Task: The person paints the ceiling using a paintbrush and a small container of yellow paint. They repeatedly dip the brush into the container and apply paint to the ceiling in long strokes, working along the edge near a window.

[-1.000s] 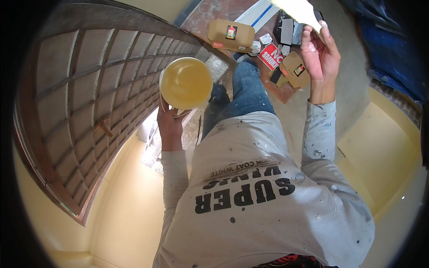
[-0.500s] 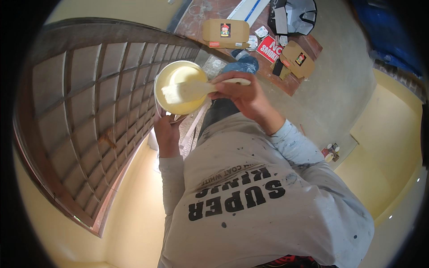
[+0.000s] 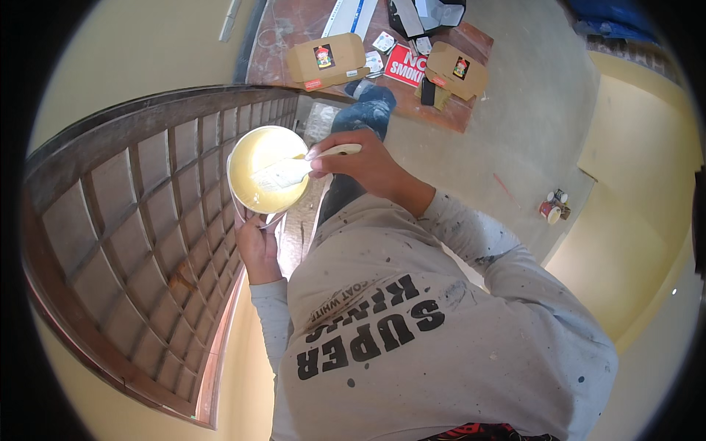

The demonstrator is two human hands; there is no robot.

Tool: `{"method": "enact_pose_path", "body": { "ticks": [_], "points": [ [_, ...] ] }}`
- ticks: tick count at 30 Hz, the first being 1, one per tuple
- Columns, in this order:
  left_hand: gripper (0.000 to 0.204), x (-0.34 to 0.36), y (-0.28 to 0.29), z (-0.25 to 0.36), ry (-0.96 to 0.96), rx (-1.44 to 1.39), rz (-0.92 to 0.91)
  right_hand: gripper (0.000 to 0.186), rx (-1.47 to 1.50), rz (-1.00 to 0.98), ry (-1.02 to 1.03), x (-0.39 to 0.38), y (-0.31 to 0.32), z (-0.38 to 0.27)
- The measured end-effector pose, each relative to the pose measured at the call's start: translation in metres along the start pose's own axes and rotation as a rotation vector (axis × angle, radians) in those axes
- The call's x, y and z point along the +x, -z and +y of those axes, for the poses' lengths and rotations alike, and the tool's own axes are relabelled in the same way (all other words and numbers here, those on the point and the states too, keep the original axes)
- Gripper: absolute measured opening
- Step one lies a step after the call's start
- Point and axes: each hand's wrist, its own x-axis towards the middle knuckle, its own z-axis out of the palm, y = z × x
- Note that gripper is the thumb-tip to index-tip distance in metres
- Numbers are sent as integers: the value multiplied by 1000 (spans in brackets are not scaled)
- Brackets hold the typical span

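My left hand (image 3: pixel 257 246) grips a paint bucket (image 3: pixel 230 176) from below and its near side; most of those fingers are hidden behind it. Pale yellow paint (image 3: pixel 268 151) coats the inside of the bucket. In my right hand (image 3: pixel 362 163) is a paintbrush (image 3: pixel 285 173), held near the base of its light handle, with the handle's end pointing right. The brush head lies tilted over the bucket's opening, its bristles coated in pale paint. Whether the bristle tips touch the paint or the inner wall, I cannot tell.
A wooden lattice frame (image 3: pixel 132 176) stands close on the left. Beyond my feet, a brown board (image 3: pixel 283 29) carries flattened cardboard boxes (image 3: pixel 327 60), a red sign (image 3: pixel 404 66), a black phone-like object (image 3: pixel 428 91) and a black bag (image 3: pixel 434 16). Small paint cans (image 3: pixel 550 212) stand on the floor at right.
The bucket and both hands have shifted left and slightly down in the picture. My right hand has drawn the brush head lower into the bucket's opening. The view has also turned a little.
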Motion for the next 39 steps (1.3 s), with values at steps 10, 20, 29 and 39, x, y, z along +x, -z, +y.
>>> {"method": "enact_pose_path", "body": {
  "ticks": [10,20,29,39],
  "points": [
    [98,4,-9,-1,39,21,2,27,-317,31,75,-4,0,2],
    [101,8,-16,-1,58,81,-29,23,-672,84,312,1,1,23],
    [104,15,-33,2,75,161,-47,23,-642,99,374,1,9,18],
    [99,13,-56,13,39,163,-92,15,-1039,39,723,15,21,24]
  ]
}}
